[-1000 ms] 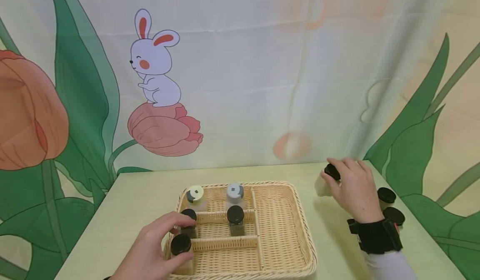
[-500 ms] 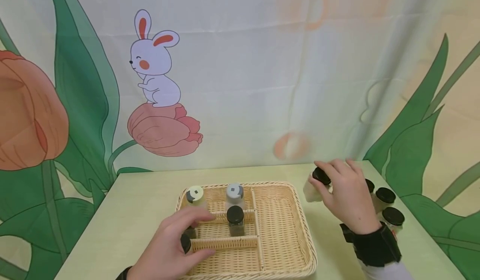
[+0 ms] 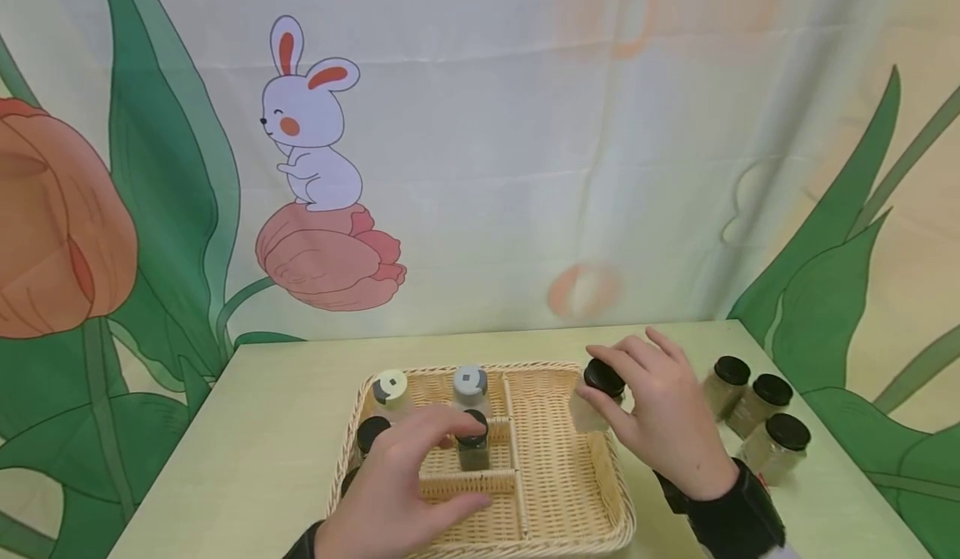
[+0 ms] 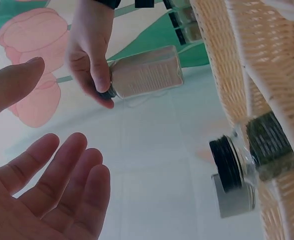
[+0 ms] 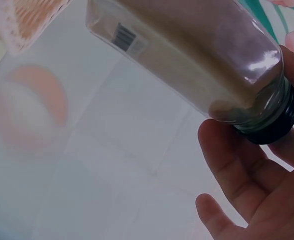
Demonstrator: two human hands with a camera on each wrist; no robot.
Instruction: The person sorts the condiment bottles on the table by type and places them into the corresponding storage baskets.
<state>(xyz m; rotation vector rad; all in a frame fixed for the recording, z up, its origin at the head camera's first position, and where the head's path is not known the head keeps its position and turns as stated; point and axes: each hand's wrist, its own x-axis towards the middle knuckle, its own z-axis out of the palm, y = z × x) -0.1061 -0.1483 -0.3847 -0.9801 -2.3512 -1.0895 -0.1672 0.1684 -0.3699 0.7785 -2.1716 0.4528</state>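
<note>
My right hand (image 3: 667,434) pinches the black lid of a square glass spice jar (image 3: 587,413) over the right rim of the wicker basket (image 3: 626,509). Pale brown powder and a barcode label show through the glass in the right wrist view. Spread and holding nothing, my left hand (image 3: 397,492) hovers over the basket's left compartments. Its fingertips overlap a black-lidded jar (image 3: 474,456) of dark green contents in the head view; the left wrist view shows that jar (image 4: 271,145) apart from the fingers. My left hand partly hides two more black-lidded jars (image 3: 372,432) at the left side.
Two jars with light lids, one yellowish (image 3: 391,387) and one grey (image 3: 470,382), stand in the basket's back row. Three black-lidded jars (image 3: 761,405) stand on the table at the right. Behind the table hangs a printed cloth (image 3: 480,167).
My right hand has carried its jar left and nearer, from the table to the basket's right rim. My left hand has let go of the front-left jar and moved right with fingers spread.
</note>
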